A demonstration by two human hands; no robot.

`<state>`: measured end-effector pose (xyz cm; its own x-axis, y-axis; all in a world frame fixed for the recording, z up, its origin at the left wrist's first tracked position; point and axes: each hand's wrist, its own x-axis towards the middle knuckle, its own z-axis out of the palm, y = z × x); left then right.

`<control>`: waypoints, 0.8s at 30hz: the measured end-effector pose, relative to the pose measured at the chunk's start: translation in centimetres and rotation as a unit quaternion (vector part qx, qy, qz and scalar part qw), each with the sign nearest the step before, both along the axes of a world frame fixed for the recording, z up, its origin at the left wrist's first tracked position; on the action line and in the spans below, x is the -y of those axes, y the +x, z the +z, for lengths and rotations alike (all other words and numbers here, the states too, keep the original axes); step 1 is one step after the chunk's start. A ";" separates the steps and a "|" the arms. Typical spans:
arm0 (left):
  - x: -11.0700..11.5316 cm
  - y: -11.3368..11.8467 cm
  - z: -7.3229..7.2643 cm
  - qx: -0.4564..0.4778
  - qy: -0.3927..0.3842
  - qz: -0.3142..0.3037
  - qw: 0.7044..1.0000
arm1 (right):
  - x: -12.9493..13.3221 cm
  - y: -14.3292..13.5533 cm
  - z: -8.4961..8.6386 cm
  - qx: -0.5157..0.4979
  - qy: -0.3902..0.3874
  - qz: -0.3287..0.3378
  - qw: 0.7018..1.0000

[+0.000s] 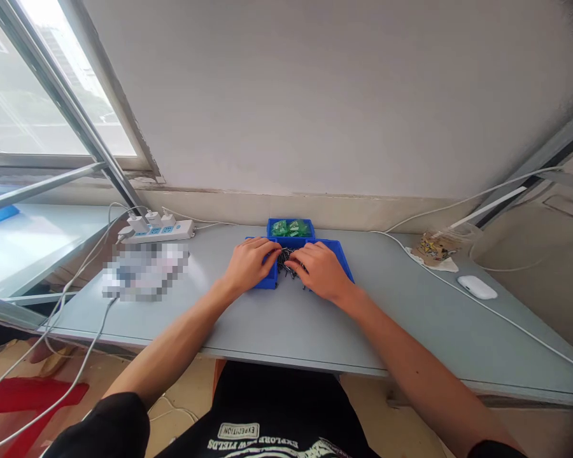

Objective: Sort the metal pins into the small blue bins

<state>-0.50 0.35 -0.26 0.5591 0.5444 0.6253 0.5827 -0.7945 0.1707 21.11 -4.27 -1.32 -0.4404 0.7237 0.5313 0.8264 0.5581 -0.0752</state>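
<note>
A loose pile of small dark metal pieces, which look like screws, lies between my two hands. My left hand rests over a blue bin on the left, its thumb and fingertips drawn together at the pile's left edge. Over the blue bin on the right, my right hand curls inward with its fingertips pinched close to the pile. What either pinch holds is too small to make out. Behind them a third blue bin contains green pieces, seemingly in clear plastic.
A white power strip with several plugs stands at the back left, beside a blurred-out object. At right are a plastic cup with brown pattern, a white earbud case and a white cable across the grey table.
</note>
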 end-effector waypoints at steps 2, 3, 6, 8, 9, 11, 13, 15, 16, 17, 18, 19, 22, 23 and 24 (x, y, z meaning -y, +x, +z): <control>-0.6 -0.4 0.0 0.005 0.005 0.052 0.999 | 0.1 -0.1 0.0 0.043 -0.022 0.026 0.998; -0.8 -0.6 0.0 0.001 0.005 0.078 0.997 | 0.1 -0.2 -0.1 0.068 -0.034 0.044 0.996; -1.6 -1.2 -0.3 -0.022 -0.006 0.142 0.990 | 0.4 -0.5 -0.2 0.126 -0.054 0.088 0.987; -1.9 -1.5 -0.8 -0.043 -0.013 0.170 0.984 | 0.6 -0.9 -0.2 0.145 -0.056 0.095 0.983; -2.1 -1.6 -1.2 -0.055 -0.014 0.175 0.983 | 0.8 -1.1 -0.1 0.151 -0.056 0.095 0.982; -2.2 -1.7 -1.7 -0.070 -0.014 0.172 0.982 | 1.1 -1.6 0.0 0.165 -0.063 0.097 0.980; -2.1 -1.6 -2.0 -0.069 -0.009 0.164 0.984 | 1.2 -1.9 0.0 0.179 -0.073 0.099 0.976; -1.9 -1.4 -1.9 -0.057 -0.006 0.157 0.986 | 1.2 -2.1 -0.1 0.190 -0.080 0.102 0.973; -1.8 -1.3 -1.7 -0.053 -0.007 0.152 0.987 | 1.2 -2.1 -0.2 0.193 -0.083 0.105 0.972; -1.6 -1.2 -1.5 -0.050 -0.011 0.144 0.988 | 1.1 -2.1 -0.4 0.193 -0.085 0.107 0.972; -1.4 -1.0 -1.3 -0.049 -0.016 0.133 0.990 | 0.9 -2.0 -0.5 0.192 -0.088 0.108 0.972; -1.2 -0.9 -1.0 -0.048 -0.022 0.119 0.991 | 0.8 -1.9 -0.6 0.190 -0.091 0.107 0.972; -0.5 -0.5 -0.5 -0.037 -0.028 0.055 0.997 | 0.5 -1.6 -0.9 0.183 -0.107 0.097 0.972; -0.3 -0.4 -0.3 -0.031 -0.026 0.031 0.999 | 0.5 -1.6 -0.9 0.179 -0.111 0.095 0.973; -0.1 -0.3 -0.2 -0.027 -0.025 0.008 0.999 | 0.5 -1.5 -1.0 0.174 -0.114 0.093 0.974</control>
<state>-0.81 0.45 -0.45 0.5828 0.5827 0.5664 0.6041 -0.7769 0.1775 19.61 -4.78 -2.28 -0.7000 0.6959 0.1603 0.7100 0.7023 0.0517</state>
